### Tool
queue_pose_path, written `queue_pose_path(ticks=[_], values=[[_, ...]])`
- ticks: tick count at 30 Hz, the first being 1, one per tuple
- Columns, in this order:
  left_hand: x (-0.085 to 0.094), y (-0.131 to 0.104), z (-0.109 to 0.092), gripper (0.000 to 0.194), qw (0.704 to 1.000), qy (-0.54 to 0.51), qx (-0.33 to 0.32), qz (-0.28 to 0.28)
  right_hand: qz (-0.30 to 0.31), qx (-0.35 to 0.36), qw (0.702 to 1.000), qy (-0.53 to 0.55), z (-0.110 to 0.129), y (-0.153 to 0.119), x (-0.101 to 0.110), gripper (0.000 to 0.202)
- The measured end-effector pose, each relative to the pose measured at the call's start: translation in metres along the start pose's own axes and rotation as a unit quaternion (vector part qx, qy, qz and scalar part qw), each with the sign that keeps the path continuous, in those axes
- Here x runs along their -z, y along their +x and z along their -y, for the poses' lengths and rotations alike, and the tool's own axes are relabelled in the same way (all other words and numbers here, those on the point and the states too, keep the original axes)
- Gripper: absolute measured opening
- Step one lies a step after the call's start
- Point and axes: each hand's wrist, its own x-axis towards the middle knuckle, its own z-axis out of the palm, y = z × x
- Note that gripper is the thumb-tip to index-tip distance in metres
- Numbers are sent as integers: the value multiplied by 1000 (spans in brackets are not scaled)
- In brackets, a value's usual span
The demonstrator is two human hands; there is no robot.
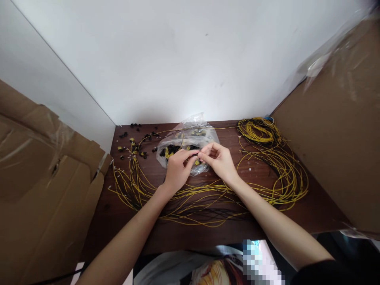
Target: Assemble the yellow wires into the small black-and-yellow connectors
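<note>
My left hand (179, 165) and my right hand (219, 159) meet fingertip to fingertip, both closed in a pinch. A small black piece (194, 154) shows between them; its exact kind is too small to make out. Just behind and under the hands lies a clear plastic bag (194, 139) with small black and yellow plastic parts (171, 151) in it. Long yellow and black wires (204, 190) run below both wrists across the tabletop. On the left, their ends carry small pale tips (115, 169).
Loose black and yellow parts (132, 140) lie scattered at the back left of the dark wooden table (184, 235). A coiled wire bundle (257, 130) sits at the back right. Cardboard boxes flank the table, left (44, 190) and right (335, 118). A white wall (178, 59) stands behind.
</note>
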Motion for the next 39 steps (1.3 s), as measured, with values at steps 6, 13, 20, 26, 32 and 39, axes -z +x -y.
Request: queue_pose_path(ticks=[6, 13, 20, 26, 32, 39], values=[[1, 1, -1, 16, 1000, -1, -2, -4, 2, 0, 999, -50, -3, 0, 2, 24], [2, 1, 0, 16, 1000, 3, 3, -8, 9, 42, 996, -81, 1, -2, 2, 22], [3, 2, 4, 16, 1000, 14, 12, -11, 15, 78, 988, -131, 0, -1, 3, 12], [4, 3, 1, 16, 1000, 15, -9, 6, -10, 43, 997, -58, -2, 1, 3, 15], [5, 3, -2, 16, 1000, 4, -7, 5, -13, 11, 1000, 15, 1, 1, -1, 17], [3, 3, -4, 16, 1000, -20, 4, 3, -11, 14, 1000, 19, 2, 1, -1, 17]])
